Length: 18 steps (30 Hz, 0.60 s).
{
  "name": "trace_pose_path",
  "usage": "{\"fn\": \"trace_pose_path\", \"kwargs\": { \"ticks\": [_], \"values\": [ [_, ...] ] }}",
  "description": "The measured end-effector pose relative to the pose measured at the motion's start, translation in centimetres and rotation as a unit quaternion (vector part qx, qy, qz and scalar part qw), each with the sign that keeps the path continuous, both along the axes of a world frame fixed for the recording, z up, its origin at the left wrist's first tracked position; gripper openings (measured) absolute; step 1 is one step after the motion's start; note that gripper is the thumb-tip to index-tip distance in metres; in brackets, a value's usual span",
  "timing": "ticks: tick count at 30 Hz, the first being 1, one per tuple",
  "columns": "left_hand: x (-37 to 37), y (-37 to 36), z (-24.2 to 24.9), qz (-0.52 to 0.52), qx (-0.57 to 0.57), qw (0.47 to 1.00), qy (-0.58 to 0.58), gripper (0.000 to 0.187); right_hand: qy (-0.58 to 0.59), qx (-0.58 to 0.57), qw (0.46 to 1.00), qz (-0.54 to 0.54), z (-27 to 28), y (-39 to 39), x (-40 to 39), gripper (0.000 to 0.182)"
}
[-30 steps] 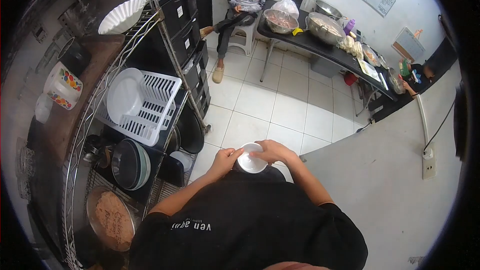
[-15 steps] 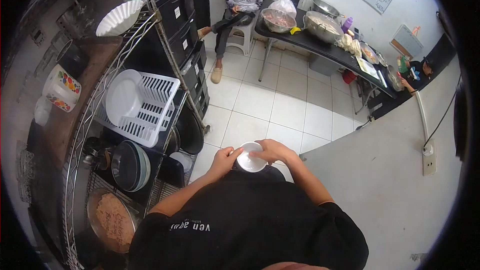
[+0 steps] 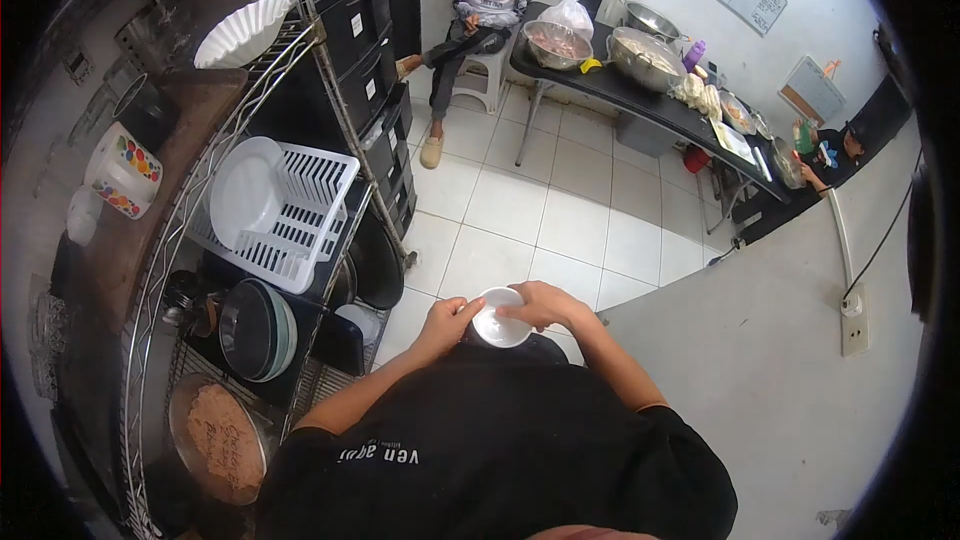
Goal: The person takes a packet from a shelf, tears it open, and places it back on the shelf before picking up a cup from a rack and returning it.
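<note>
In front of my lap is a small white bowl (image 3: 502, 328), its open top facing up toward me. No contents can be made out in it. My left hand (image 3: 447, 326) grips the left side, with the thumb at the rim and the other fingers partly hidden. On the other side, my right hand (image 3: 543, 304) is closed over the rim, and its thumb reaches inside the bowl.
At left, a wire shelf (image 3: 322, 90) carries a white dish rack (image 3: 335, 190), dark bowls (image 3: 255, 330) and a labelled container (image 3: 215, 435). A person (image 3: 490, 0) sits beyond, near a black table (image 3: 660, 90) bearing metal bowls. Another person (image 3: 838, 152) stands at its far right end.
My hands and the bowl stay almost in place, with the view shifting slightly. The co-worker at the far right has moved an arm a little.
</note>
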<state>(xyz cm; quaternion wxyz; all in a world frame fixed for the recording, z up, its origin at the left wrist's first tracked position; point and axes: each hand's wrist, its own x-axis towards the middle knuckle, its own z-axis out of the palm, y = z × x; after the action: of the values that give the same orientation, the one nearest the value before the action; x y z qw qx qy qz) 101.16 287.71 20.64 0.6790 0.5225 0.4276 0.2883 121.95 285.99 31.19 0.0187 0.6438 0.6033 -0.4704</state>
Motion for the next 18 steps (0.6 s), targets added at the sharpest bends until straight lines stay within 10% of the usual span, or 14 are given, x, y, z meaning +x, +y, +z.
{"fn": "trace_pose_path", "kwargs": {
  "ticks": [18],
  "values": [
    [-0.1,-1.2,1.8,0.032,-0.019,0.999,-0.001,0.040,0.027,-0.013,1.000,-0.002,-0.3,-0.7,0.0,0.056]
  ]
}}
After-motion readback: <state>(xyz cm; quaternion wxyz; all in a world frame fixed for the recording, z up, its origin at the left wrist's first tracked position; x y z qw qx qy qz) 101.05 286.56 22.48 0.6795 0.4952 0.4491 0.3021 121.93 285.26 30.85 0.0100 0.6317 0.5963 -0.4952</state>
